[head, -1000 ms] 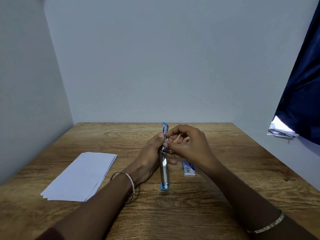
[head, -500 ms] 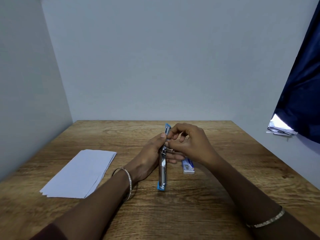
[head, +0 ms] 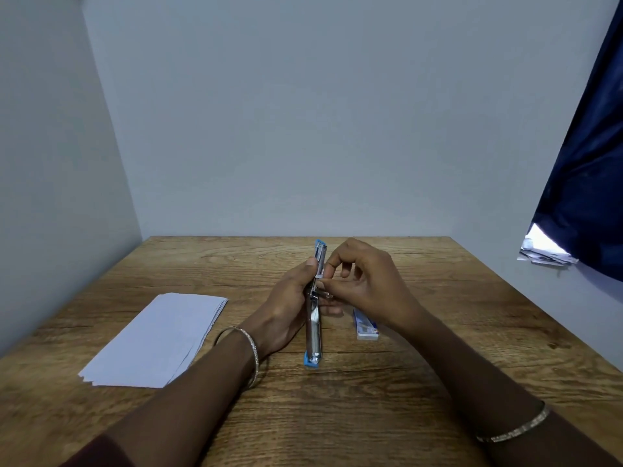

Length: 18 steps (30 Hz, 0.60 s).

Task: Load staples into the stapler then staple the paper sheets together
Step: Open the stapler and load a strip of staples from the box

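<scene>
At the centre of the frame we see the stapler (head: 314, 318) swung fully open into one long strip, its near blue end resting on the wooden table (head: 337, 416) and its far blue end raised toward the wall; our left hand (head: 286, 308) wraps its middle from the left side, thumb pressed along the metal; our right hand (head: 367, 284) pinches something small and silvery against the channel near the hinge, the other fingers fanned loosely; we judge it to be a strip of staples, though it is too small to tell for certain. Just right of the stapler, partly behind the right wrist, lies the staple box (head: 365, 326); the paper sheets (head: 158, 338) lie flat at the lower left of centre, well apart from both hands.

We think the risks are these; the strip could go in crooked or sit on the rail's edge, and jam when the top is shut; a tight pinch could snap the strip and scatter pieces over the wood; the stapler, balanced on one end, could twist in the left grip if the right hand pushes sideways; the spring pusher could snap forward onto a fingertip.
</scene>
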{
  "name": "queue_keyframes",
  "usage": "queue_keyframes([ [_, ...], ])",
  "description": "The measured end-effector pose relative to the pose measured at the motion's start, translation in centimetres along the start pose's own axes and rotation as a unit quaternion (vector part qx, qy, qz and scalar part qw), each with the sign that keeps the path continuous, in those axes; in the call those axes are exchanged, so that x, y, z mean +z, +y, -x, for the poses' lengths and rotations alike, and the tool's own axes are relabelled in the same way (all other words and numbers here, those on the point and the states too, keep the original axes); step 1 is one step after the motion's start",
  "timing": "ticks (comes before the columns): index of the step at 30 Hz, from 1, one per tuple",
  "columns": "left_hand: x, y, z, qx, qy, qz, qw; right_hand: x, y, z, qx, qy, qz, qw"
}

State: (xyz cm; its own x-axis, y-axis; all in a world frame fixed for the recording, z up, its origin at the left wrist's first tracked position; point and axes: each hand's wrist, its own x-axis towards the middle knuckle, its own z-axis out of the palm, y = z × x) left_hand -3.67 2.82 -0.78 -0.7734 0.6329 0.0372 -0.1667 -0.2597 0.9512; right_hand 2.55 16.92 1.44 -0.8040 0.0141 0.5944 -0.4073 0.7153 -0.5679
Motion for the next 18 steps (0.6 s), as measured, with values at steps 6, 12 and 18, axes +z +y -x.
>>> queue_keyframes([
  [6,-0.2,0.5,0.0,-0.023,0.041,0.094,0.994,-2.2,0.1,-0.7,0.036,0.062,0.005,0.997],
  [12,-0.4,0.6,-0.1,-0.032,0.072,0.112,0.991,-6.3,1.3,0.0,0.109,-0.047,0.217,0.969],
  [18,-0.2,0.4,-0.3,-0.031,0.081,0.142,0.986,-6.5,2.1,0.6,0.144,-0.133,0.264,0.944],
])
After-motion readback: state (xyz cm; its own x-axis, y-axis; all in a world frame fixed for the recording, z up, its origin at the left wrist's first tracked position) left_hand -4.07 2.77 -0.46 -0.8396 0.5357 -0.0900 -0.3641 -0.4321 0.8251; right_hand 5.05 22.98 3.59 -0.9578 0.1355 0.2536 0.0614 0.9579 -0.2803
